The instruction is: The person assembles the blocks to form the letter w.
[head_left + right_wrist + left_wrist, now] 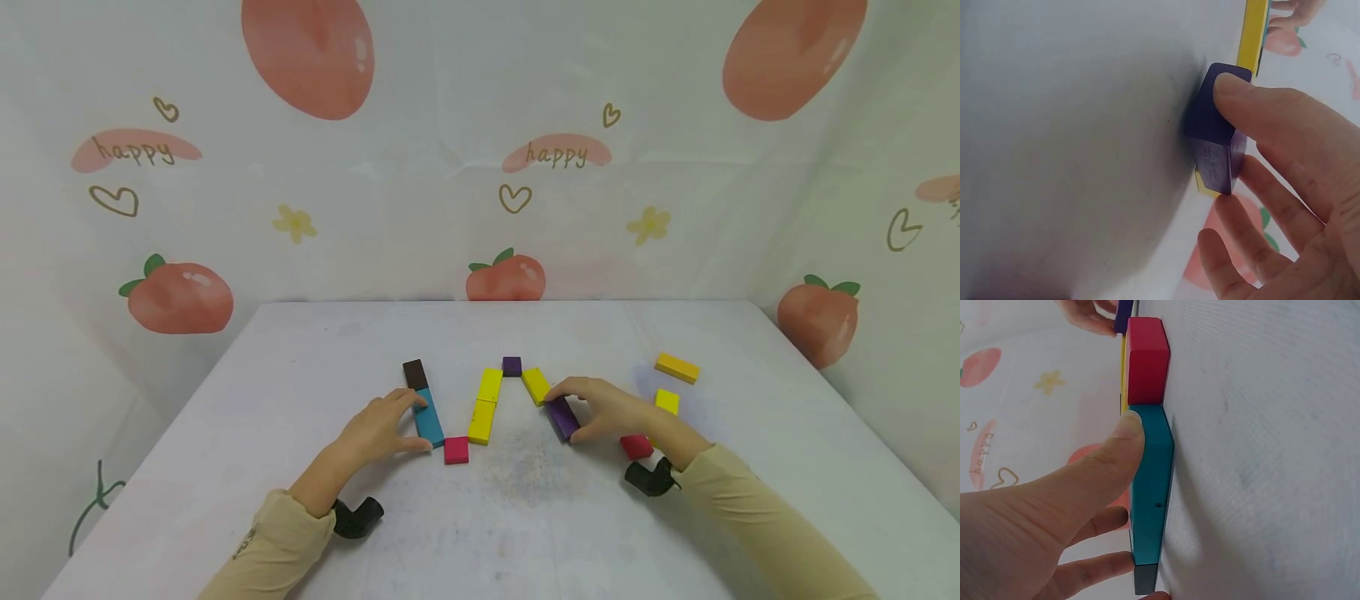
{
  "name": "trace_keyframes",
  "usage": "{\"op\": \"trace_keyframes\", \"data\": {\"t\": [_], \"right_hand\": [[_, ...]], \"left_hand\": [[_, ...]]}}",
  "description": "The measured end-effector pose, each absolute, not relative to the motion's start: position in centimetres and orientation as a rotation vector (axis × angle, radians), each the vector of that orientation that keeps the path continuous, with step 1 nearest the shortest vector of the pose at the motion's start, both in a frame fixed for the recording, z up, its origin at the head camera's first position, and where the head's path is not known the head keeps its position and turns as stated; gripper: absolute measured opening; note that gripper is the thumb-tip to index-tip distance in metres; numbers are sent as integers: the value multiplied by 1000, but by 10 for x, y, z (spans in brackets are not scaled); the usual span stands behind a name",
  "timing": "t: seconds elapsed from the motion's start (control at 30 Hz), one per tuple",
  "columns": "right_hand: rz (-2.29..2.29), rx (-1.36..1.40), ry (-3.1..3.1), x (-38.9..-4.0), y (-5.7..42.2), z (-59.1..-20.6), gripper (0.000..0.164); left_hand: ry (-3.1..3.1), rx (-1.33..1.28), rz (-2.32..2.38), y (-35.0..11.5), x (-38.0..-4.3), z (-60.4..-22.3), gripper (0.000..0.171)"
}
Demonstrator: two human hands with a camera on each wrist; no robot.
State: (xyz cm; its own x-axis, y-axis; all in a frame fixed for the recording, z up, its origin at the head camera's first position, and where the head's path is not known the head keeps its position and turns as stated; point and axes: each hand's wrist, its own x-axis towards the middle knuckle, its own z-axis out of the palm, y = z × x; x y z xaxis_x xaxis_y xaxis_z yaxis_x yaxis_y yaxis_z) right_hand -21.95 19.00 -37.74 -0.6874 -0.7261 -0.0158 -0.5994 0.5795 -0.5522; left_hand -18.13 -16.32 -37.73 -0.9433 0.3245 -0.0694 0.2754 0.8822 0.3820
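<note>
My left hand [381, 427] holds a long blue block [429, 419], thumb at its near end and fingers toward its far end. A dark brown block [415, 374] adjoins the blue one's far end, and a red block [1147, 362] adjoins its near end. My right hand [611, 410] pinches a long purple block [1213, 119] between thumb and fingers. Beyond that block's far end lies a yellow block [536, 387], and a small purple block [512, 367] sits at the top of the zigzag. Two yellow blocks [486, 408] run end to end down to the red block.
On the right lie an orange-yellow block [677, 367], a yellow block [666, 402] partly behind my right forearm, and another red block [636, 447]. Black wrist attachments [358, 517] hang under both wrists. A printed cloth backdrop [420, 225] stands behind the white table [315, 350].
</note>
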Motion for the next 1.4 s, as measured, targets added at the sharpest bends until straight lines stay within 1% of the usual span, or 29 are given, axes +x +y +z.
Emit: {"op": "trace_keyframes", "data": {"t": [0.97, 1.13, 1.4], "right_hand": [[-711, -1060, 2589, -218, 181, -376, 51], [-731, -1002, 2588, -219, 183, -378, 53], [-832, -935, 2628, -223, 196, -379, 47]], "left_hand": [[2931, 490, 564, -163, -181, -377, 56], [2933, 490, 563, -163, -181, -377, 56], [2937, 490, 557, -163, -180, -377, 56]]}}
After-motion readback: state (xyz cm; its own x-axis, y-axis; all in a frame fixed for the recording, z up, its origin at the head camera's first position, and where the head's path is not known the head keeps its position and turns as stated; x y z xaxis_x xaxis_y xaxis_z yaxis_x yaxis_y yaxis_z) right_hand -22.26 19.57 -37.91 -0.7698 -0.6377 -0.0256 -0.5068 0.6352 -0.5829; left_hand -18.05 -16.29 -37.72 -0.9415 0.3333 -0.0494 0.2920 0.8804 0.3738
